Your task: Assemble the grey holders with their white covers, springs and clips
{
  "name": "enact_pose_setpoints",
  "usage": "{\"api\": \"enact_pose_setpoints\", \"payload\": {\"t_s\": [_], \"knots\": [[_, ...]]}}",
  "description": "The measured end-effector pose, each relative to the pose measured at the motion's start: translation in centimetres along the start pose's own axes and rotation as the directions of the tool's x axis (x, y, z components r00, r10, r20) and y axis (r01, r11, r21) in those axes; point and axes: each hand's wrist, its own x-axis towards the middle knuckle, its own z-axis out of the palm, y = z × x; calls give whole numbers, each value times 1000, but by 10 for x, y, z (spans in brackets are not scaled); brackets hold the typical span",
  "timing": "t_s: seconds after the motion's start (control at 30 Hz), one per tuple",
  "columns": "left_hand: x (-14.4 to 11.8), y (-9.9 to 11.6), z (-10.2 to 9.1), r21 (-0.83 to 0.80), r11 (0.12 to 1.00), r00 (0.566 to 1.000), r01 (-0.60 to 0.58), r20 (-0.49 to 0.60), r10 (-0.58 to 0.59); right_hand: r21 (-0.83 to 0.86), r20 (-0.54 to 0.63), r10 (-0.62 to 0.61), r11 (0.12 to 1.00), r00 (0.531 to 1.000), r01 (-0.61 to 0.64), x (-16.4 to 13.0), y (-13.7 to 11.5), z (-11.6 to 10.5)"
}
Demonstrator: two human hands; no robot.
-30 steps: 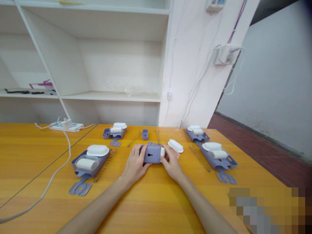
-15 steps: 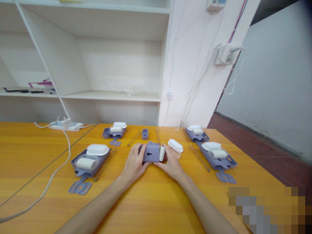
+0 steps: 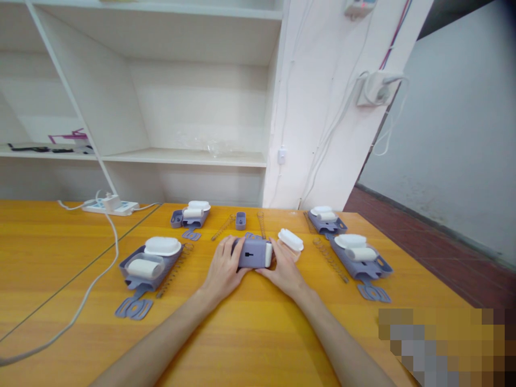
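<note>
The box (image 3: 253,249), probably light and stiff, is best held by its sides, clasped by the left hand (image 3: 223,264), its white piece (image 3: 268,255) by the curled right hand (image 3: 287,270).

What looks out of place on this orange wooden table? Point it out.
One white oval plastic lid beside the right hand lies slanted, oddly apart, whereas four matching lids sit on purple-grey plastic housings. Nothing looks spilled.
</note>
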Motion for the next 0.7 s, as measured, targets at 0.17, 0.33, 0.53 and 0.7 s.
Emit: {"api": "enact_pose_setpoints", "payload": {"t_s": [0.17, 0.33, 0.53, 0.7], "knots": [[0, 0, -1, 16, 1000, 1000, -11, 14, 10, -10, 15, -2, 1000, 1000, 2, 2, -3, -3], [1, 0, 0, 15, 1000, 1000, -22, 7, 22, -2, 20, 0, 1000, 1000, 0, 3, -4, -4], [1, 0, -1, 31, 999, 999, -32, 19, 31, -8, 12, -4, 1000, 1000, 4, 3, -5, -3], [0, 2, -2, 59, 998, 1000, -12, 11, 11, 4, 18, -23, 1000, 1000, 22, 2, -5, -2]]}}
